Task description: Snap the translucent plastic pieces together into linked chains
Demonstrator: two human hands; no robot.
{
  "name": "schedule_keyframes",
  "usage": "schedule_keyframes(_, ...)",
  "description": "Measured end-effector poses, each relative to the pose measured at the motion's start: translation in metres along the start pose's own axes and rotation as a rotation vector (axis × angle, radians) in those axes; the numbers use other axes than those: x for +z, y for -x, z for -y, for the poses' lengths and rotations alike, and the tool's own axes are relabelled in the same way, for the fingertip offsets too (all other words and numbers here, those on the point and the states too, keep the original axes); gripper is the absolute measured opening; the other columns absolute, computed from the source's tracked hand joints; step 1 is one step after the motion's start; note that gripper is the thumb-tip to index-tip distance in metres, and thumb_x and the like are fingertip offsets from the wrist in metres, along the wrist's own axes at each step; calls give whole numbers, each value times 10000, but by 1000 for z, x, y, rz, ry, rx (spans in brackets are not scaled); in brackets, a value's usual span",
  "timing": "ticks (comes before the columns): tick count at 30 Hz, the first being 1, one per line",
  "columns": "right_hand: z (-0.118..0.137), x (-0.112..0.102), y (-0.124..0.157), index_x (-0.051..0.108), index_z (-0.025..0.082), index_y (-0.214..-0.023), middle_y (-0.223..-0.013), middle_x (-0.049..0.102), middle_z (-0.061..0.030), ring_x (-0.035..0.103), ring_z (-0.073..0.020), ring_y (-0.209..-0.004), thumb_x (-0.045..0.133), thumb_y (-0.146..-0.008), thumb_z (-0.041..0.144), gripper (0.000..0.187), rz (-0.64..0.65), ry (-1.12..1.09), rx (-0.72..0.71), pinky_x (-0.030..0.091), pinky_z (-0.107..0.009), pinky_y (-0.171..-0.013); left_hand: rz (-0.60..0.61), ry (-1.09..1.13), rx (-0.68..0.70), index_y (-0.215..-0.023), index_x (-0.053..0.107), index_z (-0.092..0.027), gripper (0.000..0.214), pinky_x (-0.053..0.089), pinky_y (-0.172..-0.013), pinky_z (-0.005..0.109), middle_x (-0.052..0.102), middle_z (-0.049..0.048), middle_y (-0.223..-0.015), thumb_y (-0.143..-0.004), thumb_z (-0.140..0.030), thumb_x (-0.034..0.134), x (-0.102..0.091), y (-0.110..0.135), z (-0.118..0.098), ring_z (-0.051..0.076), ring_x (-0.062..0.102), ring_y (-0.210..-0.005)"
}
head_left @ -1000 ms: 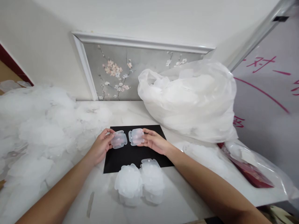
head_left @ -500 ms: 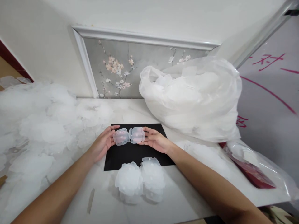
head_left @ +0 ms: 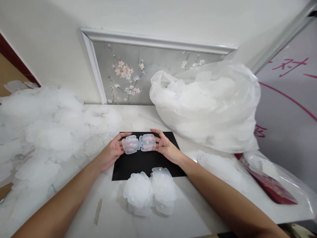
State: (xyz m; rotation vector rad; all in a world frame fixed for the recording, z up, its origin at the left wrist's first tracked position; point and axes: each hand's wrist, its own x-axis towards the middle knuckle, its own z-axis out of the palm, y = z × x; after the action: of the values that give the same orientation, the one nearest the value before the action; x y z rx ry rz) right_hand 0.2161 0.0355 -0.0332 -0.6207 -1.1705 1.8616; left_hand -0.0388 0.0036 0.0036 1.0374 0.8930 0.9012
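Above a black mat (head_left: 146, 165) I hold a translucent, two-lobed plastic piece (head_left: 148, 142) with small dots on it. The lobes meet at a narrow middle; whether they are joined there I cannot tell. My left hand (head_left: 112, 152) grips the left lobe by its outer edge, fingers showing pinkish through it. My right hand (head_left: 167, 147) has its fingers behind the right lobe, with the upper finger lifted off it. Nearer to me, a stack of similar pieces (head_left: 139, 191) lies in two touching heaps, its far edge over the mat.
Loose translucent pieces (head_left: 49, 132) are heaped across the table's left side. A large clear bag (head_left: 205, 109) full of white pieces stands at the back right. More pieces (head_left: 220, 165) and a red packet in plastic (head_left: 274, 191) lie on the right. A framed blossom panel (head_left: 128, 72) is behind.
The upper finger of my right hand has lifted away from the piece. The piece stays over the mat, and the whole view has shifted slightly.
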Motion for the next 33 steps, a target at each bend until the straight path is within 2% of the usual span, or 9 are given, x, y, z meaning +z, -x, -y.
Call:
schedule_keyframes(5,-1,-1,0,418,305,-1307,-1256,605,-25,675,-158,-938,508,-552,-22,827,53,76,-33,523,-297,-826,23,-49,22,-1242,525,-239,646,411,-998,361,664,64,-1207,-636,-35,620,3,1,-1,210,595,-1119)
schedule_keyframes(12,-1,-1,1,431,302,-1305,-1228,604,-24,663,-157,-930,508,-571,-12,802,77,136,-54,522,-293,-802,27,-66,32,-1270,504,-245,722,418,-997,356,655,49,-1227,-598,15,554,3,0,-1,198,591,-1121)
schedule_keyframes(20,-2,-2,-1,426,300,-1296,-1208,596,-32,653,-165,-928,545,-606,5,759,85,151,-70,530,-314,-798,22,-68,40,-1311,463,-254,716,443,-958,332,656,64,-1211,-655,-45,658,1,0,-2,211,599,-1103)
schedule_keyframes(27,1,-1,-1,446,303,-1292,-1249,590,-30,652,-144,-915,539,-619,-4,745,75,164,-76,517,-294,-787,-4,-106,25,-1296,508,-268,744,449,-933,322,686,40,-1151,-611,-41,686,2,0,-5,211,617,-1069)
schedule_keyframes(30,0,-1,-2,526,286,-1237,-1253,612,-27,657,-140,-883,608,-646,30,650,39,177,-75,517,-302,-806,-70,-128,39,-1192,612,-241,614,453,-929,336,704,40,-1108,-611,-100,750,3,-1,-6,226,614,-1061)
schedule_keyframes(33,-2,-1,-3,660,236,-1063,-1088,694,-21,660,-170,-907,716,-703,162,372,-64,216,-74,511,-346,-882,-204,-146,53,-1009,704,-200,390,451,-937,368,724,59,-1050,-635,-241,808,4,-2,-6,247,623,-1022)
